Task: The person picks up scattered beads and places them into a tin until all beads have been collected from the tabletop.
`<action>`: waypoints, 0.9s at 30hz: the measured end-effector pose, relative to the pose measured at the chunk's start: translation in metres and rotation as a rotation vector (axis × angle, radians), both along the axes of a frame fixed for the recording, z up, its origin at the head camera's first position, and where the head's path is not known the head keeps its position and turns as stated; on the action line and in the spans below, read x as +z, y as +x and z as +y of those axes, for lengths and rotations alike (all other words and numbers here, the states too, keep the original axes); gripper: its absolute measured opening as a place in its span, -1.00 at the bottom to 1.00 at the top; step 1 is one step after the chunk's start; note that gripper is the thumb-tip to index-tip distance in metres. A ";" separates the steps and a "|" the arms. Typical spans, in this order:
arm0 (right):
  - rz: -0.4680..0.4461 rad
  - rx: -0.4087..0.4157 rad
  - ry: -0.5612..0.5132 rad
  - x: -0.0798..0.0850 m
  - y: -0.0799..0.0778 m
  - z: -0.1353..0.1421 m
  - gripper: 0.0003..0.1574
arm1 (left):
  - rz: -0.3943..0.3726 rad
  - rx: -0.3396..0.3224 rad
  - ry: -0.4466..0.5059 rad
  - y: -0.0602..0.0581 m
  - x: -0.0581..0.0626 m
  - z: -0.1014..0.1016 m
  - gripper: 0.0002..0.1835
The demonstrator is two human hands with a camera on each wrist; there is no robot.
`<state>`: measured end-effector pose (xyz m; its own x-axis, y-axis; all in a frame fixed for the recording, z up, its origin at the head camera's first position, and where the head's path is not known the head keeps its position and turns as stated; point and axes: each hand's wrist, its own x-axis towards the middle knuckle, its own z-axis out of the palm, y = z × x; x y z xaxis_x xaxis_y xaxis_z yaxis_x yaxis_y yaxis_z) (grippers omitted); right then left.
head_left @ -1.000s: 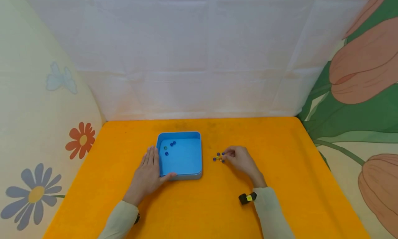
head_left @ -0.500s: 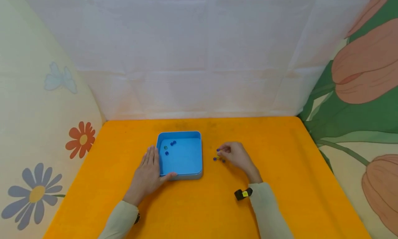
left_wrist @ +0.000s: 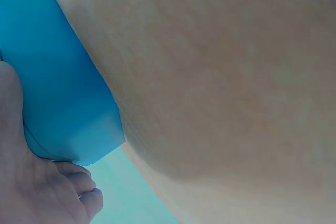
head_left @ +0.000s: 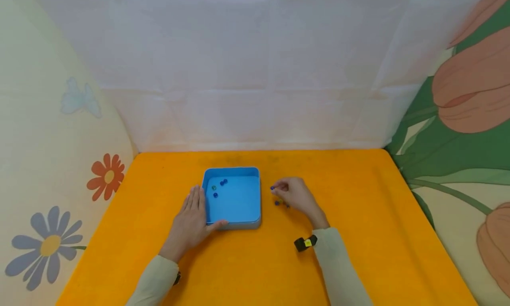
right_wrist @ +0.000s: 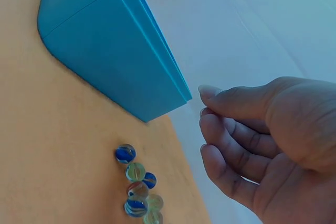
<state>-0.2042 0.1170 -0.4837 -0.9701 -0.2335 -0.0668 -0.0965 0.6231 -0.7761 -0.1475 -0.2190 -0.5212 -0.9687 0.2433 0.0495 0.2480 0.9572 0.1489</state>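
A square blue box (head_left: pixel 239 223) stands on the table, with several marbles (head_left: pixel 215 195) lying in its left part. My left hand (head_left: pixel 190 224) rests against it, straight fingers along the left wall and thumb by the front corner. In the left wrist view the palm and fingers (left_wrist: pixel 42 187) touch the blue wall. Right of the box, my right hand (head_left: pixel 296 195) pinches a blue marble (head_left: pixel 272 187) between thumb and forefinger, raised off the table. The fingers hide that marble in the right wrist view. Below this hand lies a cluster of glass marbles (right_wrist: pixel 135 206).
An orange cloth (head_left: pixel 247 270) covers the table. Behind it hangs a white sheet (head_left: pixel 223 75), with flower-printed cloths (head_left: pixel 458 164) at both sides. The box's right wall (right_wrist: pixel 121 51) rises between the loose marbles and the box's inside.
My right hand has taken a blue marble from the cluster, lifted it and moved left toward the box. The left hand stays at the box.
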 end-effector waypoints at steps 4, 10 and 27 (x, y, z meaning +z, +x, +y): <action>0.004 0.023 -0.002 0.003 -0.002 -0.004 -0.77 | 0.005 0.002 -0.002 -0.001 0.000 0.001 0.37; 0.000 0.032 -0.021 0.008 -0.005 -0.008 -0.78 | 0.008 0.001 -0.001 -0.001 0.000 0.002 0.36; 0.013 0.065 -0.033 0.007 -0.014 -0.023 -0.75 | -0.018 0.003 0.026 -0.001 -0.001 0.002 0.42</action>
